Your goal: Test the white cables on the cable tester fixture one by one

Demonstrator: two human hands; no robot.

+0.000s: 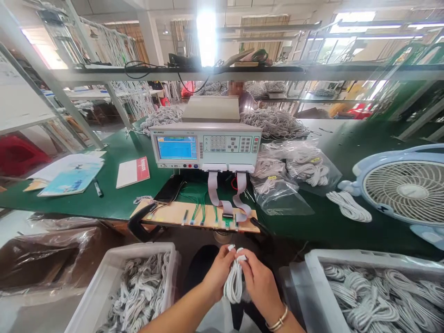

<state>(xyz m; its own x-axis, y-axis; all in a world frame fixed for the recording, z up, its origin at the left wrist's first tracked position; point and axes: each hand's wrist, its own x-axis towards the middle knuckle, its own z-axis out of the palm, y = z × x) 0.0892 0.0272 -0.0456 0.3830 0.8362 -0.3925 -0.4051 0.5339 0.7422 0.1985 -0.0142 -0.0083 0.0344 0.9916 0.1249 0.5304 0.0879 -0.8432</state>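
Observation:
A coiled bundle of white cable (233, 286) hangs in front of me, above my lap. My left hand (219, 270) is closed on its upper left side, with a white connector end at the fingertips. My right hand (257, 274) pinches the top right of the same bundle near another pale end. Beyond the hands, a wooden board (173, 213) along the bench edge carries small sockets with green wires. Grey ribbon cables (214, 189) run from the tester (222, 145), whose screen is lit blue, down to the board.
White bins full of cable bundles stand left (111, 263) and right (314, 282). On the green bench (118, 203) are a notebook (130, 173), a marker (98, 188), bagged cables (305, 169), a loose cable bundle (349, 206) and a fan (409, 189). A person (247, 99) sits opposite.

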